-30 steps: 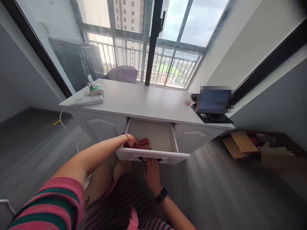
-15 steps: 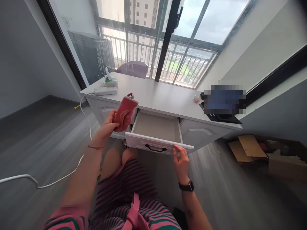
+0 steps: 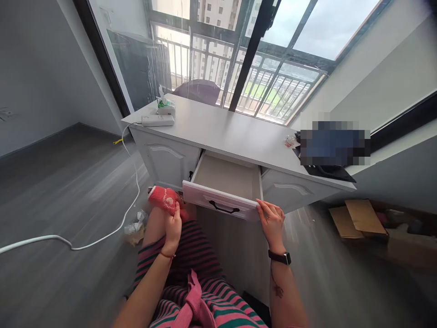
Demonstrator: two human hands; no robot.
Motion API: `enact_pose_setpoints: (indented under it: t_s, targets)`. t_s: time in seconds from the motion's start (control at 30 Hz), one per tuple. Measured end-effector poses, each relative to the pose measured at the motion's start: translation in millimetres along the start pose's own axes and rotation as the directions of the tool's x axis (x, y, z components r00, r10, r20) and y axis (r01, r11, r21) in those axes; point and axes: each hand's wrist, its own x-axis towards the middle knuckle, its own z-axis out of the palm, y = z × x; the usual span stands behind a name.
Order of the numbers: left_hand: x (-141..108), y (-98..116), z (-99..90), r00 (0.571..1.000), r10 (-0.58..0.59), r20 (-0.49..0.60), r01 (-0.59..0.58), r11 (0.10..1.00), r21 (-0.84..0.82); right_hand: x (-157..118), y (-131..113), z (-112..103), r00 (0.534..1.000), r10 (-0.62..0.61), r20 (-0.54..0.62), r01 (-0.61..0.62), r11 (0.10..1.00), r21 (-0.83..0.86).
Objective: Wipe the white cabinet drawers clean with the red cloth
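My left hand (image 3: 173,223) is closed on a folded red knitted cloth (image 3: 163,199) with a white pattern. It holds the cloth above my knee, left of the pulled-out drawer (image 3: 223,180); I cannot tell exactly what kind of cloth it is. At the right end of the drawer's white front, my right hand (image 3: 272,223) grips the top edge, fingers over it and thumb in front. The drawer is bare inside and has a black handle (image 3: 224,207).
On the white cabinet (image 3: 218,127) stand a tissue pack (image 3: 166,107) and a power strip (image 3: 157,120). A blurred dark pile (image 3: 332,143) lies at its right end. A white cable (image 3: 131,205) crosses the floor. An opened cardboard box (image 3: 367,216) sits at right, a crumpled bag (image 3: 135,228) at left.
My left hand has brought the red cloth down and left, from beside the cabinet top to above my knee. My right hand stays at the drawer front's right end. The view has shifted slightly.
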Motion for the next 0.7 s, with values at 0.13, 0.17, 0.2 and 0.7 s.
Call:
enact_pose_setpoints:
  t_s: [0.13,0.17,0.2,0.7]
  targets:
    - [1.5,-22.0,49.7,0.946,0.303,0.115,-0.324,0.880,0.347,3.4,2.1,-4.6,0.999,0.023,0.041,-0.025,0.999,0.044]
    - [-0.2,-26.5,61.0,0.930,0.342,0.133,-0.366,0.842,0.396,4.5,2.4,-5.7,0.998,0.033,0.053,-0.036,0.998,0.059]
    - [-3.3,-30.2,71.0,0.915,0.377,0.146,-0.401,0.806,0.435,5.6,2.5,-6.8,0.997,0.044,0.066,-0.049,0.996,0.078]
    - [-87.9,-43.8,141.9,0.413,0.563,0.716,-0.908,0.200,0.367,17.9,6.0,-21.5,0.950,0.205,0.235,-0.272,0.913,0.302]
